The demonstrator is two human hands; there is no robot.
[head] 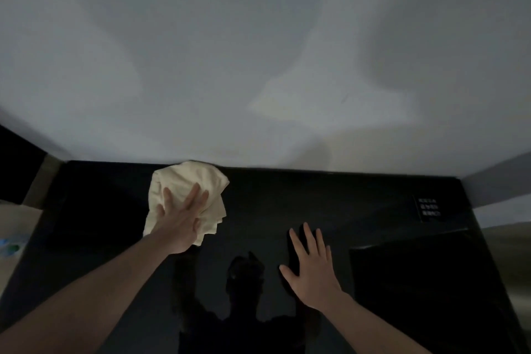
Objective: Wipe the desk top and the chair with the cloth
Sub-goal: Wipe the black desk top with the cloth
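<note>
**Wiping the back of the desk**

The soft, crumpled cream cloth (186, 195) lies at the back edge of the shiny black desk (287, 201), touching the grey wall (258, 66). My left hand (179, 221) presses flat on it, fingers (195, 195) spread open, not pinching. My right hand (311, 267) rests flat on the desk, fingers open, holding nothing. I think the loose cloth could slide out from under my palm. I cannot see the chair.

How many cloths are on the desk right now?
1. The cloth lies at the desk's far edge by the wall, pressed flat under the left hand. None other shows.
</note>
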